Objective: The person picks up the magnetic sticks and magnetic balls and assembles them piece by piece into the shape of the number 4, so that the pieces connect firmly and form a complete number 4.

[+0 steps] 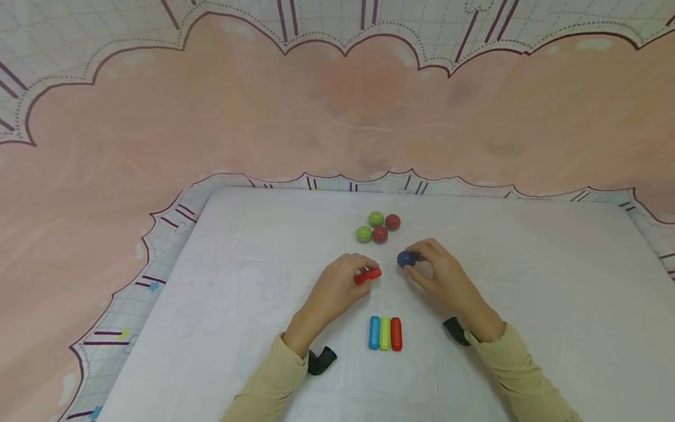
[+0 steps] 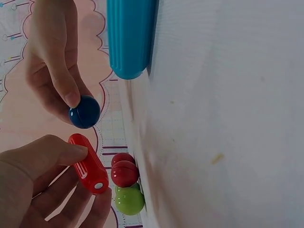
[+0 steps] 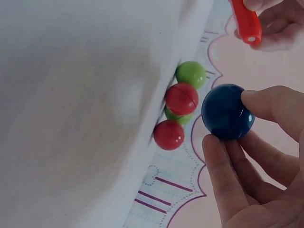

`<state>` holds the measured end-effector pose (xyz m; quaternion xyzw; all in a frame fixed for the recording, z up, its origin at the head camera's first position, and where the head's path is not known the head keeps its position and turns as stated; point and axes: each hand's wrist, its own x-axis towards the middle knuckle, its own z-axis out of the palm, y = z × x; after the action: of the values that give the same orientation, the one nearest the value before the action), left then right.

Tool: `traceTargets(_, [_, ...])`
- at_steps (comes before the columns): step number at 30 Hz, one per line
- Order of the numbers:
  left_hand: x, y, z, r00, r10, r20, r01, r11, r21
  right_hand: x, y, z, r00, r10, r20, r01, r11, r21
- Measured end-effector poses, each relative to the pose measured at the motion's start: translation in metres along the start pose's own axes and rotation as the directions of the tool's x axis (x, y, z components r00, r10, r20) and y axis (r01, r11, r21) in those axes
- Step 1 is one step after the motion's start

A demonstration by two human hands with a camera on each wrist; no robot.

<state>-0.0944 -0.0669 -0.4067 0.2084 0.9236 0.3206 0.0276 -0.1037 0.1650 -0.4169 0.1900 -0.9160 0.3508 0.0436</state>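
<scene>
My left hand (image 1: 337, 287) pinches a short red ribbed stick (image 2: 88, 164) between thumb and fingers, its end with a pale round spot pointing away from the palm. In the head view the red stick (image 1: 368, 275) is held tilted over the white tabletop. Facing it, my right hand (image 1: 445, 275) holds a glossy dark blue ball (image 3: 228, 112) by its fingertips. A small gap separates the blue ball (image 1: 406, 259) from the red stick. Past the hands, two green balls (image 1: 364, 234) and two red balls (image 1: 380, 235) sit in a close cluster on the table.
Nearer the body, a blue stick (image 1: 374, 333), a yellow-green stick (image 1: 385, 333) and another red stick (image 1: 396, 334) lie side by side between the forearms. Black straps (image 1: 321, 360) show at both wrists. A patterned cloth border (image 1: 179, 225) runs round the white tabletop (image 1: 253, 234).
</scene>
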Motion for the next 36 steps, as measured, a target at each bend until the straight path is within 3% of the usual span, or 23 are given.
traceTargets(36, [0.015,0.003,0.009,0.999,0.041,0.017,-0.041,0.999,-0.002,-0.003,-0.01,0.007,0.995,-0.097,0.005,0.097,0.995,0.02])
